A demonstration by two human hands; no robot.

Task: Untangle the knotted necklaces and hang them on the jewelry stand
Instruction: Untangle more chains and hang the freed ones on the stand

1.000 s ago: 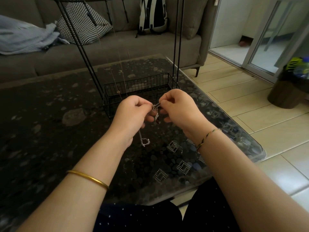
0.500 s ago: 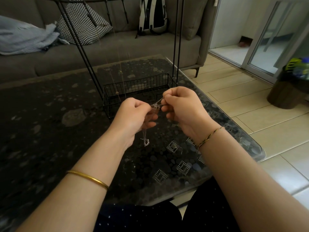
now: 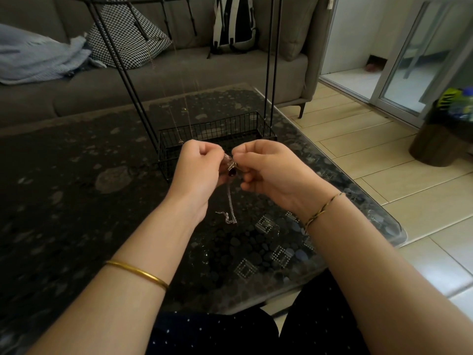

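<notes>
Two forearms enter from the bottom edge, over a lap in dark dotted cloth [image 3: 210, 334]. We log a gold bangle [image 3: 138, 272] on the left forearm and a braided bracelet [image 3: 322, 211] at the right wrist.

Centre of frame: left hand [image 3: 197, 172] and right hand [image 3: 271, 172] are held close together above the table [image 3: 76, 201], backs up. The fingers of both are curled in. Thumb and fingertips of each pinch the same small bunched part of the necklace [image 3: 231, 201] in the gap between the hands. A dark red stone [image 3: 232, 172] shows at that bunch. We cannot tell whether the bunch is a knot. Below the pinch the silver chain hangs down doubled, its clasp end low over the glass; contact with the table cannot be judged.

The table has a dark glass top with a pebble pattern and fills the left and centre.

Just behind the hands is the stand [image 3: 217, 129]: a black wire basket base on the table, with thin black posts rising out of the top of the frame. Fine chains [image 3: 190, 119] hang down toward the basket, left of centre, faint.

Far: a grey sofa [image 3: 179, 73] spans the upper frame, with a blanket [image 3: 38, 57] at upper left, a checked cushion [image 3: 128, 44] and a black-and-white backpack [image 3: 235, 24]. At right are a tile floor [image 3: 384, 155], a glass door [image 3: 409, 60] and a dark stool [image 3: 440, 144] at the edge.
</notes>
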